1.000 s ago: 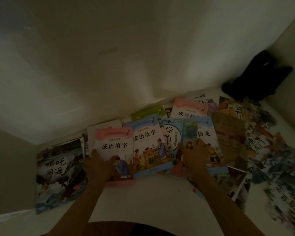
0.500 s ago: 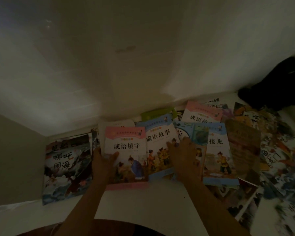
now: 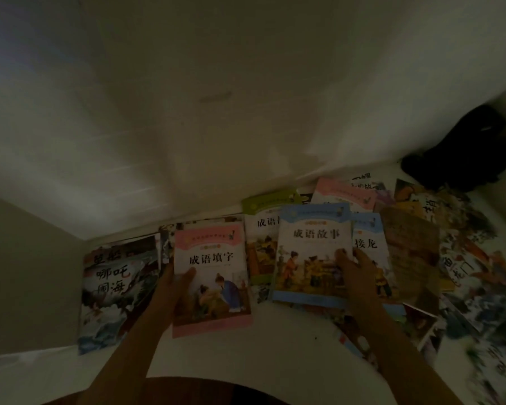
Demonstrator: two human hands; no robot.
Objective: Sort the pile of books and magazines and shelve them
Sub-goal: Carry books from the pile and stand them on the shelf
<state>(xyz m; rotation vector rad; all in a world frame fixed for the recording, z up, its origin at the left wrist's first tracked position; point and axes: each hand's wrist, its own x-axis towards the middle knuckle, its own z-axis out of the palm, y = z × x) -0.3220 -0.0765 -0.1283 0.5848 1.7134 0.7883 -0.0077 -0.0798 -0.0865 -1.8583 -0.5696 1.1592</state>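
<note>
Two covers read 成语填字 (image 3: 211, 260), 成语故事 (image 3: 316, 233).

A dim room in a home is suggested, most likely a child's bedroom or study corner. A plain pale wall (image 3: 246, 97) is seen meeting a white bench (image 3: 289, 340) that is tucked into a corner. Illustrated children's books (image 3: 421, 252) with Chinese titles and cartoon covers are spread across the surface, as family reading would be. A dark bundle (image 3: 462, 150), possibly cloth or a bag, is left in the far right corner.
</note>
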